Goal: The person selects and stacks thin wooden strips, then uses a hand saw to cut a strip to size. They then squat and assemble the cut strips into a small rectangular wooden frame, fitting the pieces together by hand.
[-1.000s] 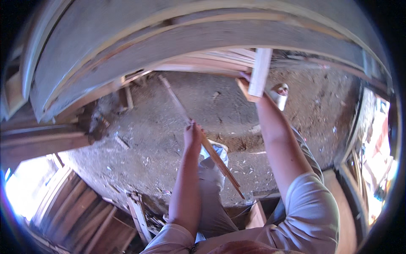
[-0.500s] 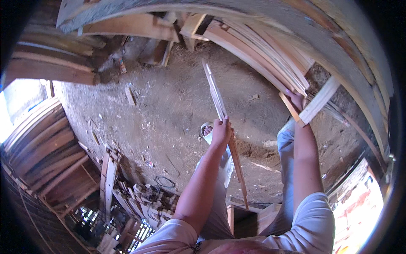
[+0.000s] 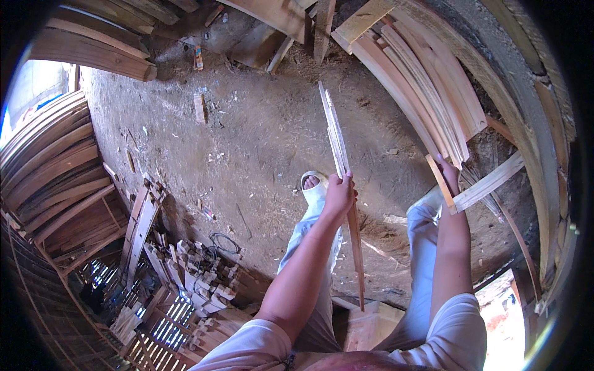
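A bundle of thin, pale wooden strips (image 3: 335, 133) is in my left hand (image 3: 341, 193), its fingers wrapped round the middle. The strips run from above the dirt floor back toward my body, with a narrow tail below the fist. On the right, my right hand (image 3: 450, 172) is at the near ends of a stack of long wooden slats (image 3: 427, 80). Its fingers are partly hidden by the slat ends and a small wooden crosspiece (image 3: 489, 182), so their grip is unclear. My right forearm passes beneath that crosspiece's corner.
Curved-looking beams (image 3: 526, 123) of a wooden frame bound the right side. Stacked boards (image 3: 55, 148) line the left wall, and a heap of short wood offcuts (image 3: 204, 278) lies lower left. A wooden box (image 3: 374, 321) is close by my legs. Scraps litter the dirt floor (image 3: 247, 142).
The view has shifted, so the slats and beams appear lower and farther right. My left hand still grips the strips, and my right hand stays at the slat ends.
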Motion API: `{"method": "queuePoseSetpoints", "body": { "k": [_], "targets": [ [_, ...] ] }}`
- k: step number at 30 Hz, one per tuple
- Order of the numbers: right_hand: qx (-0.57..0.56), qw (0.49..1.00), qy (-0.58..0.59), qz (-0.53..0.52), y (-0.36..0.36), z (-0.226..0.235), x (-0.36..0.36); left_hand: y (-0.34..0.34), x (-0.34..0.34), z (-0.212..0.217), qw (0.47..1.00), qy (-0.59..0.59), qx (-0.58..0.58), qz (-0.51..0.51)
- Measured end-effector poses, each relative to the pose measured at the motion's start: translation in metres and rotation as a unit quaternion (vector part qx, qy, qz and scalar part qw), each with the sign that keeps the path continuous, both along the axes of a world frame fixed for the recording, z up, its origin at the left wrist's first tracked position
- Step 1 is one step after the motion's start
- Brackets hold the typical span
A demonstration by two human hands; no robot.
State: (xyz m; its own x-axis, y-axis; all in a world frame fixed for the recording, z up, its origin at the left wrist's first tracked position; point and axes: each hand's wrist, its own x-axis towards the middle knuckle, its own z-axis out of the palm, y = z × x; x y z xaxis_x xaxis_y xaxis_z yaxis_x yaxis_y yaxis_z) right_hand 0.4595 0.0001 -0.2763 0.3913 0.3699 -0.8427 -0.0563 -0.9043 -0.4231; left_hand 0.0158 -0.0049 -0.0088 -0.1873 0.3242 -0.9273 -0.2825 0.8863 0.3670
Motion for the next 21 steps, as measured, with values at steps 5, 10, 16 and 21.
{"method": "queuePoseSetpoints", "body": {
  "k": [5,10,16,21],
  "targets": [
    [0.054,0.998,0.045,-0.004,0.016,0.002,-0.033,0.002,-0.005,0.002,1.0,0.019,-0.018,0.009],
    [0.027,0.999,0.015,0.011,0.013,0.012,-0.023,0.006,-0.003,0.002,1.0,-0.001,-0.021,0.017],
    [-0.035,0.999,0.004,0.026,0.021,0.044,-0.042,-0.006,-0.016,0.0,0.999,-0.006,0.005,0.052],
    [-0.194,0.975,0.068,0.089,-0.101,0.084,-0.017,-0.014,-0.023,0.01,0.997,-0.041,0.032,0.06]
  ]
}}
